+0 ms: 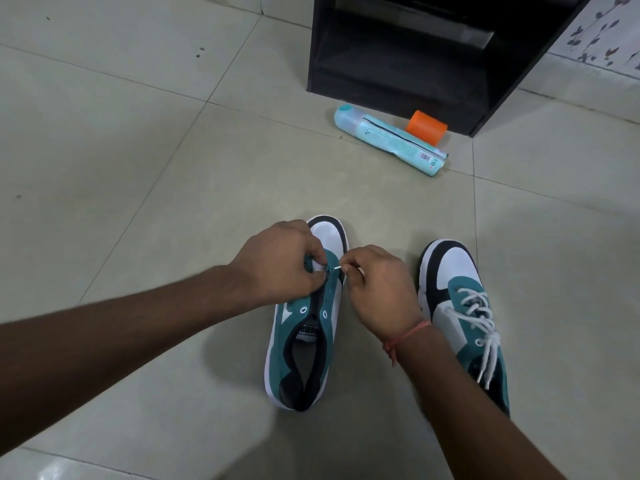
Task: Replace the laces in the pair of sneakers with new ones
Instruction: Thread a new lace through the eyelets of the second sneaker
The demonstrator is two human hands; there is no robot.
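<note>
Two sneakers are sitting on the tiled floor, toes pointing far. I am watching the left sneaker [304,327], the one being worked on; its eyelets are nearly all bare. The right sneaker [464,317] is lying just beside it, already laced in white.

Both hands are meeting over the far eyelets of the left sneaker. The left hand [277,265] is curling round the upper by the far eyelet row, fingertips pinching at the lace there. The right hand [377,285] is pinching the short white lace tip [335,268] that is showing between the two hands. The rest of the lace is hidden under the hands, so I cannot tell how much is threaded.

Risks, as I am judging them:
- the tip is slipping from the pinch, since so little of it is exposed;
- the tip is missing its eyelet or entering from the wrong side, giving a twisted first bar;
- uneven ends, if one side is being pulled through too far;
- the sneaker is sliding on the smooth tile under the pull.

A teal bottle [391,142] and an orange cap [426,127] are lying well apart, far right, by a black cabinet [398,57].
</note>
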